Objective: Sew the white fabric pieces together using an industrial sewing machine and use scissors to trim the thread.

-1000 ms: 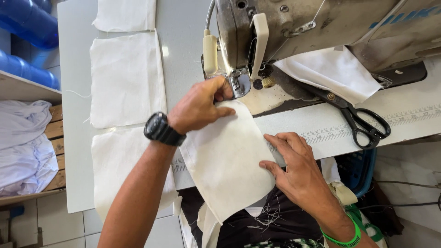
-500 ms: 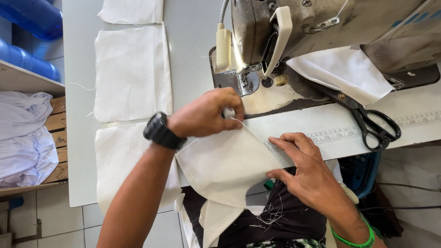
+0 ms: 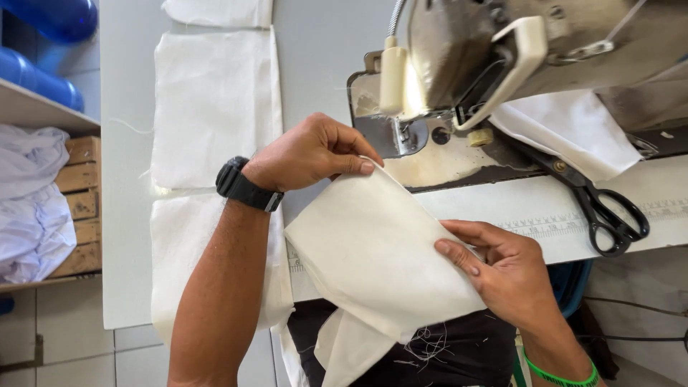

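Nearest the camera, a cream cloth piece (image 3: 373, 258) is held up off the counter (image 3: 125, 215) between both hands, its lower end hanging down over the person's dark lap with loose threads at the frayed edge. The right hand (image 3: 509, 269) has its grip closed on the cloth's right edge, fingers lying across the top face and the thumb hidden under the fabric; a green band circles that wrist. The left hand (image 3: 308, 154), with a black wristwatch (image 3: 247, 188) on its wrist, pinches the cloth's upper corner between thumb and fingers, just in front of the sewing machine (image 3: 516, 64). To the right, black-handled scissors (image 3: 598, 208) lie on the counter's edge beside a folded white cloth (image 3: 566, 132) tucked under the machine arm. Left of the forearm, flat cream fabric pieces (image 3: 215, 107) lie in a row running away along the counter. Far left, blue cylinders (image 3: 43, 43) sit above a shelf holding crumpled white cloth (image 3: 29, 208).
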